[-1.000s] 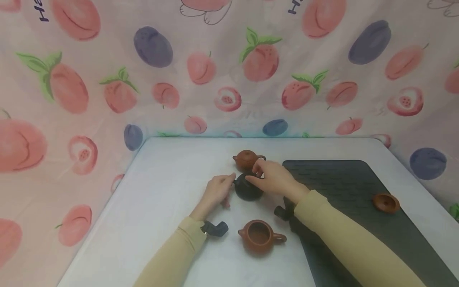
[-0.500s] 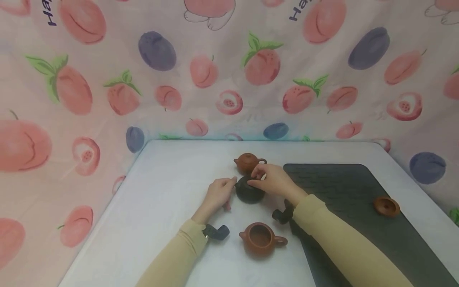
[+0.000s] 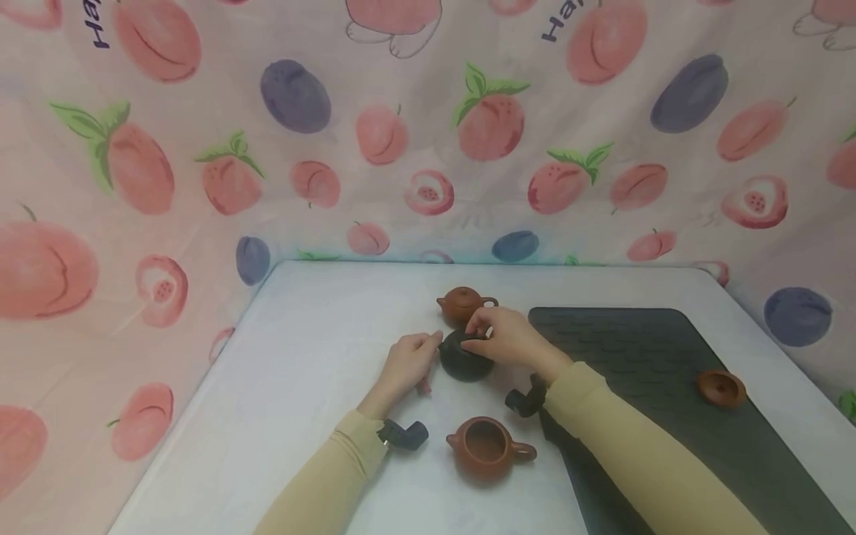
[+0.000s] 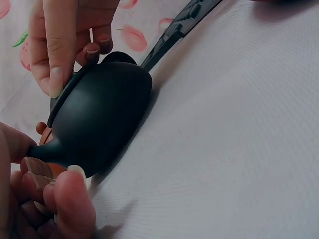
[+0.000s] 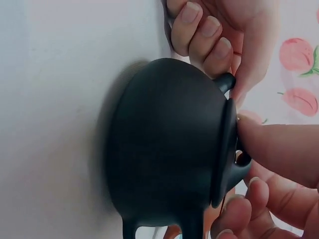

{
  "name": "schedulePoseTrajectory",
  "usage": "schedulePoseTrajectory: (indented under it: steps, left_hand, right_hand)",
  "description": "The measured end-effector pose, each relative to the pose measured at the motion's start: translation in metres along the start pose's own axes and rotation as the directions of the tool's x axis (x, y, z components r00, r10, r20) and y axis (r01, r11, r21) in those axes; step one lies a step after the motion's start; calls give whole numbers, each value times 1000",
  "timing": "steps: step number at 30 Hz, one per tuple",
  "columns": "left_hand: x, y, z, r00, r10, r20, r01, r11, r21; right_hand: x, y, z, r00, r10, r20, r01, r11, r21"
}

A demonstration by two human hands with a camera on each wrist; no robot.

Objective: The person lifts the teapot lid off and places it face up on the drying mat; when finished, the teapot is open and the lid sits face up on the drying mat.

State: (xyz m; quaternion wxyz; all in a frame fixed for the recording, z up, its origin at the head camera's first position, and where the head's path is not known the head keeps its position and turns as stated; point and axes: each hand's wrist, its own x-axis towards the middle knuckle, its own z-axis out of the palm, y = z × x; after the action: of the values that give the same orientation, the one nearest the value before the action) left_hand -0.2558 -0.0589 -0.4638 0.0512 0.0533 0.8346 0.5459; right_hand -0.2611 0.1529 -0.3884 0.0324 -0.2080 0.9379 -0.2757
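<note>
A black teapot (image 3: 466,362) stands on the white table between both hands. My left hand (image 3: 409,360) pinches its spout (image 4: 46,153) between thumb and fingers, as both wrist views show. On the other side, my right hand (image 3: 511,338) holds the knob of the black lid (image 5: 228,154) with thumb and fingertips. The lid lies at the pot's mouth; whether it sits fully flat I cannot tell. Close behind is a reddish-brown teapot (image 3: 461,305) with its lid on. Nearer the front stands a lidless reddish-brown teapot (image 3: 484,464), its mouth facing up.
A dark textured tray (image 3: 642,357) covers the table's right side, partly under the right forearm. Near its right edge lies a brown lid (image 3: 721,388). A fruit-print curtain (image 3: 428,134) hangs behind the table (image 3: 321,319).
My right fingers have drawn in on the lid's knob. The left hand keeps its place at the spout. The head view has tilted slightly, so everything appears a little lower.
</note>
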Motion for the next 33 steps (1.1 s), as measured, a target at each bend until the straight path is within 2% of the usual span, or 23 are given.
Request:
schedulePoseTrajectory:
  steps: [7, 13, 16, 21, 27, 30, 33]
  left_hand:
    - [-1, 2, 0, 1000, -11, 3, 11, 1000, 2]
    - [-2, 4, -2, 1000, -6, -6, 6, 1000, 13]
    - [-2, 4, -1, 1000, -3, -3, 3, 1000, 19]
    - [-3, 3, -1, 1000, -4, 2, 4, 1000, 13]
    - [-3, 2, -1, 1000, -9, 1, 9, 1000, 10]
    - [-2, 2, -1, 1000, -9, 1, 9, 1000, 12]
    - [-2, 3, -2, 1000, -6, 10, 6, 1000, 15]
  right_hand:
    - [2, 6, -1, 1000, 7, -30, -7, 1000, -1]
    - [-2, 14, -3, 996, 33, -77, -28, 997, 65]
    - [-6, 19, -4, 994, 80, -76, -69, 988, 136]
    - [-12, 27, -6, 981, 187, -49, -167, 949, 269]
    - [-21, 35, -10, 981, 194, -26, -172, 920, 353]
    - [-27, 40, -12, 984, 177, 11, -163, 883, 440]
    - [-34, 48, -12, 984, 162, 72, -174, 814, 554]
